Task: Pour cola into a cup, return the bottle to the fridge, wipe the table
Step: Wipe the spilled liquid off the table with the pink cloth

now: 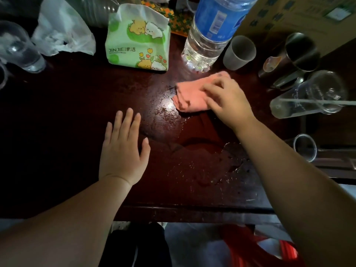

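Note:
My right hand [229,101] presses a crumpled pink cloth [189,95] onto the dark red wooden table [67,112], just in front of a big water bottle. Wet streaks and a thin puddle [208,162] glisten on the tabletop below the cloth, toward the front edge. My left hand [123,149] lies flat on the table with fingers spread, holding nothing, left of the wet patch. A grey paper cup [238,53] stands behind the cloth on the right. No cola bottle is in view.
A large water bottle [210,31] with a blue label and a green tissue pack [137,39] stand at the back. Clear plastic cups [308,95] and metal cups [300,53] crowd the right side. Another clear cup [19,47] and a white plastic bag [61,29] sit left.

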Demonstrator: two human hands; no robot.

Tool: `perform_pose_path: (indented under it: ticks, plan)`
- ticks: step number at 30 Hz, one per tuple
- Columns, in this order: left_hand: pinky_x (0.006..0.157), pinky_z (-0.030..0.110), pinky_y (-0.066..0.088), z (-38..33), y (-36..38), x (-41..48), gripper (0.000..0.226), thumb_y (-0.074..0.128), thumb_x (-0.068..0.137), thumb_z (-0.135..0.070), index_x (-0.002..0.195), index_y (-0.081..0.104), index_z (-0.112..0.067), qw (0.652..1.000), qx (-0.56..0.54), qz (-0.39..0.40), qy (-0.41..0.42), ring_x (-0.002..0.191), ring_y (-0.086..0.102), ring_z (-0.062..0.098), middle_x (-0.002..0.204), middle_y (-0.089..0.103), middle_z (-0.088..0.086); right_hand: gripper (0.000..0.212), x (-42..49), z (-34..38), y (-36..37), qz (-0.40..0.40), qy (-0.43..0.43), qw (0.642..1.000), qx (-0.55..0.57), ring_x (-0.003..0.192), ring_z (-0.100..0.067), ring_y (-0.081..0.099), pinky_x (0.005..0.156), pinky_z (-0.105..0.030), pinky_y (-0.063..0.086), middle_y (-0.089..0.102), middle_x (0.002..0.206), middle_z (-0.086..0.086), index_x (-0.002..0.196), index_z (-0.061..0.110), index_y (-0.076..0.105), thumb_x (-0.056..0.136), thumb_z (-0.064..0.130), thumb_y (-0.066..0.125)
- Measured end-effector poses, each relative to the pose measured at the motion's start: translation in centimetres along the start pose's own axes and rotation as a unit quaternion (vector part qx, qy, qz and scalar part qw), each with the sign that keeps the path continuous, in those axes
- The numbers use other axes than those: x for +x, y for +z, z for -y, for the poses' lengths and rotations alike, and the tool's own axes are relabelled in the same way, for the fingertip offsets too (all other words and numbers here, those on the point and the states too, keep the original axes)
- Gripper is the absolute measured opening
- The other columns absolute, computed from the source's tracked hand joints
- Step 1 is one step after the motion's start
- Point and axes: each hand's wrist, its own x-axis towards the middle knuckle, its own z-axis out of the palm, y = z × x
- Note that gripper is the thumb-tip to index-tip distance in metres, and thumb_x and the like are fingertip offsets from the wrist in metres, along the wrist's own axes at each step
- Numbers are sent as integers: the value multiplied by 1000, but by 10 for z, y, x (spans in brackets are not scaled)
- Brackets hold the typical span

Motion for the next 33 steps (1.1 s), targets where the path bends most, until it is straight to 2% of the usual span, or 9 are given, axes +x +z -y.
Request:
perform_pose_path:
  ticks: [4, 9, 11, 13, 16, 23, 26, 30, 33]
  plan:
    - [121, 42, 5, -2, -2, 0, 60, 30, 97, -36, 151, 23, -11, 1000, -9, 1, -5, 148, 5, 23, 160, 14, 7, 35, -24, -16, -4, -57, 202, 977, -36, 116, -30, 46, 91, -46, 44, 52, 117, -13, 122, 22, 62, 89, 30, 53]
    - [121, 42, 6, -2, -2, -1, 60, 30, 97, -36, 151, 23, -10, 1000, -3, -1, -3, 149, 5, 23, 160, 15, 7, 37, -45, -17, -12, -59, 344, 934, -75, 112, -30, 44, 83, -40, 42, 49, 118, -11, 127, 28, 55, 91, 31, 45]
    - [121, 42, 6, -2, -2, -1, 60, 31, 97, -35, 151, 24, -10, 1000, -5, -3, -4, 148, 6, 24, 160, 15, 8, 38, -43, -16, -15, -47, 321, 940, -105, 110, -32, 47, 83, -41, 42, 50, 117, -14, 126, 21, 55, 89, 27, 47]
    - [121, 42, 5, -2, -2, 0, 60, 31, 97, -35, 151, 24, -10, 1000, -5, -4, -4, 148, 6, 24, 160, 15, 8, 40, -41, -16, -19, -36, 217, 967, -130, 106, -33, 49, 85, -43, 42, 52, 117, -14, 125, 15, 53, 86, 21, 50]
    - [121, 41, 4, -3, -3, 0, 60, 31, 97, -35, 151, 22, -10, 1000, -6, -4, -3, 149, 5, 23, 160, 14, 8, 41, -43, -23, -21, -3, 117, 990, -82, 107, -30, 46, 82, -37, 40, 51, 119, -11, 128, 20, 55, 88, 12, 51]
    - [121, 43, 6, -3, -2, -1, 58, 38, 98, -32, 150, 26, -9, 1000, -12, -15, -3, 148, 8, 25, 159, 18, 9, 31, -61, -12, -14, -13, 315, 946, -71, 116, -30, 39, 87, -55, 45, 42, 128, -10, 125, 24, 52, 95, 21, 43]
    - [120, 43, 7, -3, -1, -1, 58, 40, 98, -30, 150, 27, -9, 1000, -15, -18, 1, 148, 10, 27, 159, 19, 10, 31, -75, 3, -9, -30, 405, 911, -68, 116, -34, 38, 87, -47, 45, 38, 131, -16, 126, 14, 48, 96, 18, 39]
    - [120, 42, 6, -3, -1, -1, 57, 41, 97, -28, 149, 27, -8, 1000, -19, -22, 2, 148, 10, 27, 159, 20, 11, 32, -89, 23, 2, -62, 428, 900, -61, 112, -35, 42, 81, -41, 44, 41, 128, -20, 124, 6, 47, 97, 21, 38]
    - [120, 42, 5, -2, 0, -1, 56, 37, 98, -29, 149, 28, -8, 999, -21, -30, 4, 148, 10, 28, 158, 21, 12, 39, -101, 23, 7, -120, 380, 916, -42, 117, -31, 40, 97, -38, 39, 43, 130, -17, 133, 8, 44, 97, 23, 38]
